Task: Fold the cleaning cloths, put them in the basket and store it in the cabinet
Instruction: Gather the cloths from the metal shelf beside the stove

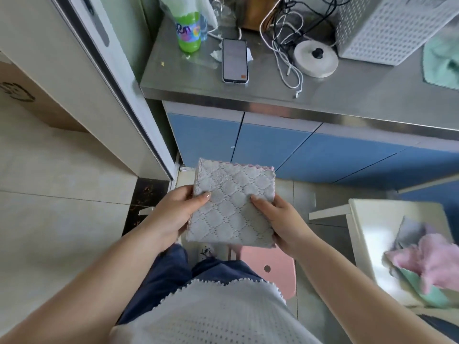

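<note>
From the head camera, both hands hold one folded grey cleaning cloth [231, 204] in mid-air, in front of the person's body and above the floor. The left hand [173, 212] grips its left edge with the thumb pressed on top; the right hand [280, 219] grips the right edge the same way, thumb on the quilted face. The cloth is folded into a neat square, and a pink scalloped edge shows along its far side.

Ahead stands a steel surface [347, 95] over blue cabinet doors [268, 147], all shut. On the surface lie a phone [234, 60], a green bottle [188, 28], a tangle of white and black cables [285, 45] and a round white lid [316, 58] with a black knob. The white perforated basket [387, 26] sits at the far right of the surface, well apart from the hands, with a mint-green cloth [442, 63] just beside it.

To the lower right, a pale tabletop [367, 234] carries a loose heap of unfolded cloths [422, 256] in pink, grey and mint. A pink stool [270, 266] stands on the floor beneath the held cloth, between the person's legs and that tabletop. On the left a white door frame [119, 78] runs close beside the cabinet.
</note>
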The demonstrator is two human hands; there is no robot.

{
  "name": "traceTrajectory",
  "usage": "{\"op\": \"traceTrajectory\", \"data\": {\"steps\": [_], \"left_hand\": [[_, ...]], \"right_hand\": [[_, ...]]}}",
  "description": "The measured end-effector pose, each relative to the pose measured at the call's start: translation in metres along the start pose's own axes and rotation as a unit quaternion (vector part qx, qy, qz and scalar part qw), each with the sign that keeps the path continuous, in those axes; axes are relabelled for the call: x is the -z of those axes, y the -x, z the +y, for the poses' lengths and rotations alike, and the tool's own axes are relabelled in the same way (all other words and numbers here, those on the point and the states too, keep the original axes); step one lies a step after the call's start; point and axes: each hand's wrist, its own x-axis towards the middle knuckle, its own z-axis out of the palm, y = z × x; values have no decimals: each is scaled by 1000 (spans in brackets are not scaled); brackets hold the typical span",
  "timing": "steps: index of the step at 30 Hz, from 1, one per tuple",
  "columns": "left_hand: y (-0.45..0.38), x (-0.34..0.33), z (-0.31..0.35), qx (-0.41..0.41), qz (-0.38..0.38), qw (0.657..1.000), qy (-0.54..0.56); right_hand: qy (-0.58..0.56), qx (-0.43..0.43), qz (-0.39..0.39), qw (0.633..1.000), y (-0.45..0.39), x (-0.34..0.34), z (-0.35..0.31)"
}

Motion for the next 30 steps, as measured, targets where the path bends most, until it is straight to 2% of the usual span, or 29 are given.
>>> {"op": "traceTrajectory", "data": {"steps": [9, 18, 24, 30], "left_hand": [[-100, -7, 81, 3, -107, 993, -47], [-200, -30, 174, 8, -241, 963, -119], [-226, -48, 194, 16, -285, 942, -179], [-249, -71, 201, 26, -288, 936, -200]], "right_hand": [[-91, 32, 111, 989, -58, -11, -59], [-198, 95, 192, 957, -108, -14, -119], [-201, 83, 246, 945, -115, -10, -134], [-198, 71, 269, 940, -127, 9, -151]]}}
